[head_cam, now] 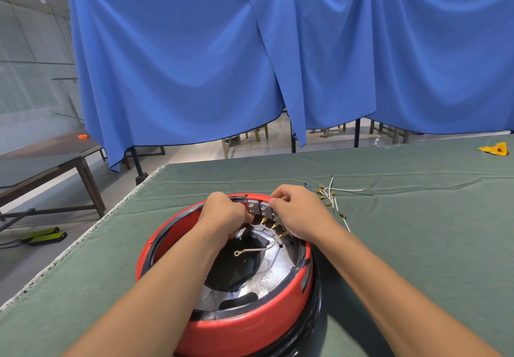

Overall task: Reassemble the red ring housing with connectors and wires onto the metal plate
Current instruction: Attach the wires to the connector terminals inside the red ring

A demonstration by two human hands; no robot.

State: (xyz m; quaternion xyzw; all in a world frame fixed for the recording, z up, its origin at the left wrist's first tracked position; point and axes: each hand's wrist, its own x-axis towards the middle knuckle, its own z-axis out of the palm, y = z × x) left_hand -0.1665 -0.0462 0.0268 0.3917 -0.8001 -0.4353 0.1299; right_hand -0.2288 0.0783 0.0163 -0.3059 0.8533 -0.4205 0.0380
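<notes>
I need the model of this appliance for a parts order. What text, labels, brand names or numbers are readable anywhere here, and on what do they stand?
No text in this view can be read.
The round red plastic ring housing carries a small dark label on its right outer wall: too small and blurred to read.
The grey connector blocks on the far rim show only metal tabs, no legible markings.

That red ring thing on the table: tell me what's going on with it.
A person is working with both hands at the far rim of the red ring housing, which sits on a green cloth-covered table. The left hand reaches among the white wires inside; the right hand pinches at the grey connector blocks. More loose wires lie beside it, not yet fitted.
</notes>
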